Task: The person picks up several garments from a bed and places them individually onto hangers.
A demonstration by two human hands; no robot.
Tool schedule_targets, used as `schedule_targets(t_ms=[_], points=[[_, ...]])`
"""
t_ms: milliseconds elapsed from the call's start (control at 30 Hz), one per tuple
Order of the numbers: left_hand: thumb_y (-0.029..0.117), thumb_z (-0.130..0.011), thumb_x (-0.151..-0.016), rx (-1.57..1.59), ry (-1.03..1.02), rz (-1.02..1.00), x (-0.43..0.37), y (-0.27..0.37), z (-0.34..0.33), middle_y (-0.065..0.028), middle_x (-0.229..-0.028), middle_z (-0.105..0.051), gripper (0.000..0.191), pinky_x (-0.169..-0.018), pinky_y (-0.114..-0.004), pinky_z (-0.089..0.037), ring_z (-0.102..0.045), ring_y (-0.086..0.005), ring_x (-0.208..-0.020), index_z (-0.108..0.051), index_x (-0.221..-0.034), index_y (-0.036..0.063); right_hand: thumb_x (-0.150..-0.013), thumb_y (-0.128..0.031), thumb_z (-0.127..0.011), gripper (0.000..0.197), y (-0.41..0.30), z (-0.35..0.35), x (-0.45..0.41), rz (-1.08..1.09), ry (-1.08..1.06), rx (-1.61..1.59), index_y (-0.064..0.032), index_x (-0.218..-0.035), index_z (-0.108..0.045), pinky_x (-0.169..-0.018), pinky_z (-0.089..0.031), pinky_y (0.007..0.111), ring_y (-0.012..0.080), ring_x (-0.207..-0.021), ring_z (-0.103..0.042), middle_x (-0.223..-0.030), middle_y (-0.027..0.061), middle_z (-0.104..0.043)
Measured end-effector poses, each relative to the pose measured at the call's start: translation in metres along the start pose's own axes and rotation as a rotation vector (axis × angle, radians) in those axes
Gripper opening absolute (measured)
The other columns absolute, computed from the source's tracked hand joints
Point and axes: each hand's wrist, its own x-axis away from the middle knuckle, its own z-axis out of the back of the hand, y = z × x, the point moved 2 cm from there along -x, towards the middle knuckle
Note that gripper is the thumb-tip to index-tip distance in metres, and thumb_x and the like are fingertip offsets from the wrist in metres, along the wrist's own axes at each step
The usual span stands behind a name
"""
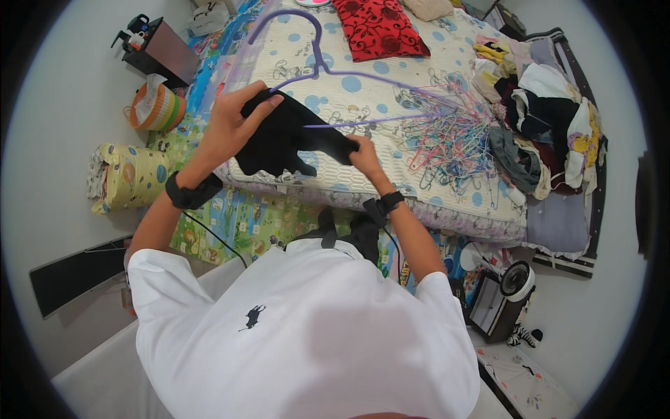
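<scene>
A purple clothes hanger [366,75] is held up over the bed, its hook towards the top left. My left hand [238,123] pinches a black cloth garment [277,136] at the hanger's left shoulder, thumb on top. The garment hangs over that end of the hanger, and the tip of the lower bar shows in front of it. My right hand [365,156] grips the garment's right end, below the lower bar. To the right, a tangled heap of coloured hangers [450,139] lies on the bed, beside a pile of clothes [544,120].
The bed [471,212] with a patterned quilt spans the space before me. A red cushion [379,29] lies at its far side. At the left stand a striped basket [170,112] and a rolled yellow bundle [133,175]. A small fan [516,280] stands at the lower right.
</scene>
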Motion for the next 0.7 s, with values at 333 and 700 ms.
schedule_targets(t_ms=[333,700], points=[[0.011,-0.064,-0.084,-0.428,-0.042,-0.286,-0.004,-0.050,0.005,-0.0202,-0.071,-0.055,0.018,-0.055,-0.038,-0.042,-0.054,-0.0373,-0.063,-0.054,-0.092,-0.0016,-0.074,0.004,-0.051,0.027,-0.056,0.140,-0.030,-0.469,-0.371,-0.254,-0.0011,-0.098,-0.063,-0.057,-0.054,0.029,0.0164,-0.080,-0.061,-0.088,0.0078,-0.063],[0.007,-0.061,-0.085,-0.164,-0.104,-0.204,-0.002,-0.053,-0.017,-0.0198,-0.067,-0.048,0.014,-0.053,-0.038,-0.037,-0.046,-0.0364,-0.059,-0.051,-0.088,-0.0020,-0.079,-0.004,-0.053,0.027,-0.014,0.166,-0.031,-0.651,-0.299,-0.222,-0.0035,-0.105,-0.061,-0.063,-0.055,0.029,0.0143,-0.069,-0.063,-0.083,0.0052,-0.063]])
